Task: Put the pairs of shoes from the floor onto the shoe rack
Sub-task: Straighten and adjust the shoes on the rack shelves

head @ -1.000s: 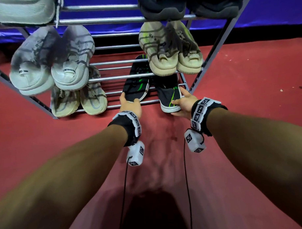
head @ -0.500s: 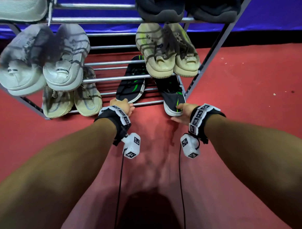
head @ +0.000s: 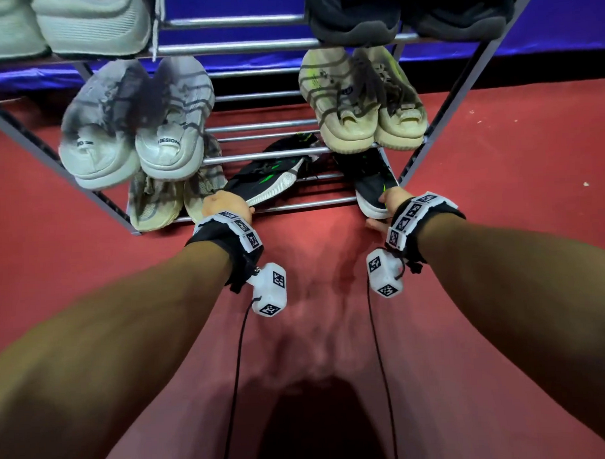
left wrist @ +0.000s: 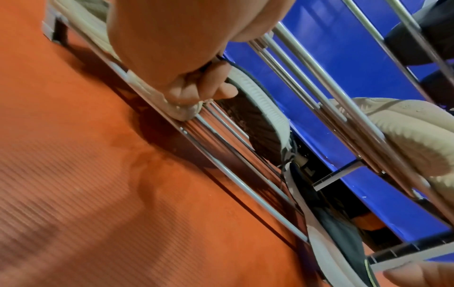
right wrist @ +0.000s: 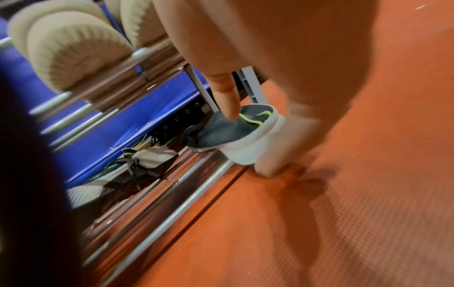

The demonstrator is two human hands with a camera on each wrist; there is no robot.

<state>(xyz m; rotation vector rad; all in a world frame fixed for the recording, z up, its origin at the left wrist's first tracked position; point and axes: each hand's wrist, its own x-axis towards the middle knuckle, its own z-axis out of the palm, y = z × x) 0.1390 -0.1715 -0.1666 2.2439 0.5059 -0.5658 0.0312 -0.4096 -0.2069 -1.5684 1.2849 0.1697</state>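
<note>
A pair of black shoes with green marks and white soles lies on the bottom shelf of the metal shoe rack (head: 310,205). The left black shoe (head: 268,175) is tipped on its side, toe pointing back and right. My left hand (head: 226,206) grips its heel, and the curled fingers (left wrist: 203,87) wrap the white sole of that shoe (left wrist: 265,124) at the front bar. The right black shoe (head: 375,189) sits by the right leg, heel over the front bar. My right hand (head: 384,207) pinches that heel (right wrist: 226,132), index finger (right wrist: 227,101) inside, thumb beneath.
A beige pair (head: 163,200) fills the bottom shelf's left side. On the middle shelf hang a grey-white pair (head: 136,132) and a beige pair (head: 362,107) just above my hands. White shoes (head: 64,24) and black shoes (head: 407,16) sit on top. Red mat (head: 314,314) lies under my arms.
The left black shoe has tipped onto its side and swung its toe to the right. Both hands have drawn back toward the front bar, staying on the heels.
</note>
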